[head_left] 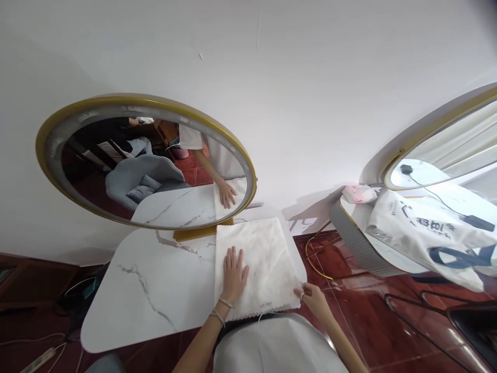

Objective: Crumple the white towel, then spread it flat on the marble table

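Premises appear domestic, a dressing area with 2 vanity stations, though a small beauty room cannot be ruled out. Evidence: a marble-patterned table (120, 305) at near left below a gold-rimmed mirror (155, 160), and a rib-sided table (355, 211) at right before a matching mirror (458, 137), against a plain white wall (303, 77) and red tiled floor (349, 305). Home-like contents noted: wooden furniture (31, 282) at left, a cloth bag (411, 223) on the right table, and a grey armchair (143, 168) reflected in the left mirror.

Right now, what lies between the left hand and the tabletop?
A white cloth: in the head view, the left hand rests flat on it, over the tabletop.
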Demonstrator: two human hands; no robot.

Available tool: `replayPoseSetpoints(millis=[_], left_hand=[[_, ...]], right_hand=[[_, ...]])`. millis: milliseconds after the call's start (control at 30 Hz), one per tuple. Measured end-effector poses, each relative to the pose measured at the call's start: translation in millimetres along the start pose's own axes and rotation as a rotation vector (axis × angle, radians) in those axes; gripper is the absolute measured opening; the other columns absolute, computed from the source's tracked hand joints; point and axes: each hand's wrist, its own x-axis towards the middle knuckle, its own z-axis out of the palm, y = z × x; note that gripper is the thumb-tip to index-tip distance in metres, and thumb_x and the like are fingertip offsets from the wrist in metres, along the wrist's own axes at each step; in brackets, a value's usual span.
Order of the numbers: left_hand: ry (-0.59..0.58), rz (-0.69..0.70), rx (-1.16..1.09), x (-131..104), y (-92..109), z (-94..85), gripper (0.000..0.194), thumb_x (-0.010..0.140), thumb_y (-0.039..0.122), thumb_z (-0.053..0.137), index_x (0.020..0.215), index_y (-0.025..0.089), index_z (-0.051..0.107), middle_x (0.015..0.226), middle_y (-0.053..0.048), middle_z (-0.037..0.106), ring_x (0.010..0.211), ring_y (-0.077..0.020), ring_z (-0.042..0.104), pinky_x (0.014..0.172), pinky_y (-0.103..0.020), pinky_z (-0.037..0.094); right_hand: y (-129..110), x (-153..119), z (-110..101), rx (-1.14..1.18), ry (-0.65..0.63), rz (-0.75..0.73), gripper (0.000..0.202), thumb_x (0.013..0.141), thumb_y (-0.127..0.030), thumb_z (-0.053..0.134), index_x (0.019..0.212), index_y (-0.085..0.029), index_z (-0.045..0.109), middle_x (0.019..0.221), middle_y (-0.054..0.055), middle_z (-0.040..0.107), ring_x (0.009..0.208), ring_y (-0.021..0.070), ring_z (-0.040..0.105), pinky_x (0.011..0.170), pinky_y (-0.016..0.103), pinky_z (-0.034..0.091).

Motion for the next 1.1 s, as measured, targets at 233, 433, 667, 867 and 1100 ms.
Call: replayPoseSetpoints(millis=[233,433,667,867,1100], left_hand=[[-0.014,-0.014,0.008,0.4,1.2,-0.9,0.054,0.093,0.035,0.036,0.145,0.019,0.03,0.155,-0.013,0.019,0.144,-0.0286,0.011,0.114,-0.05,0.023],[-0.025,-0.063,-0.026,4.2,1.8,-7.1,0.047,0.093,0.033,0.035,0.138,0.022,0.039,0.151,-0.013,0.027,0.141,-0.0296,0.021,0.109,-0.052,0.03],[0.025,0.007,0.005,58.5,14.0,0.8,0.043,0.095,0.033,0.034,0.136,0.026,0.043,0.153,-0.011,0.023,0.142,-0.0297,0.018,0.108,-0.053,0.03],[-0.038,0.093,0.076,85.0,28.7,32.6,0.055,0.088,0.042,0.049,0.141,0.029,0.038,0.153,-0.011,0.023,0.141,-0.0337,0.019,0.111,-0.056,0.022],[-0.004,0.066,0.056,109.3,25.6,45.1,0.054,0.087,0.043,0.05,0.14,0.033,0.039,0.155,-0.007,0.019,0.142,-0.0348,0.017,0.111,-0.059,0.019]], right_hand=[[18.6,-10.9,-0.2,0.265,-0.279,0.198,0.039,0.064,-0.058,0.059,0.059,-0.021,0.048,0.049,-0.003,0.047,0.043,0.0107,0.041,0.045,0.024,0.028],[33.3,-7.7,-7.0,-0.088,0.009,0.065,0.03,0.064,-0.051,0.06,0.062,-0.024,0.046,0.062,0.002,0.059,0.059,0.0211,0.058,0.051,0.03,0.042],[-38.3,48.0,19.4,-0.234,0.361,-0.607,0.032,0.09,-0.046,0.041,0.099,-0.019,0.058,0.102,0.012,0.064,0.099,0.0257,0.058,0.088,0.042,0.047],[-96.1,130.6,80.6,-0.595,0.289,-0.547,0.049,0.095,-0.036,0.031,0.14,-0.018,0.04,0.148,0.013,0.035,0.138,0.0277,0.027,0.109,0.051,0.027],[-88.8,173.0,69.2,-0.866,0.381,-0.583,0.049,0.095,-0.036,0.031,0.144,-0.031,0.032,0.153,0.005,0.026,0.142,0.0241,0.016,0.113,0.052,0.012]])
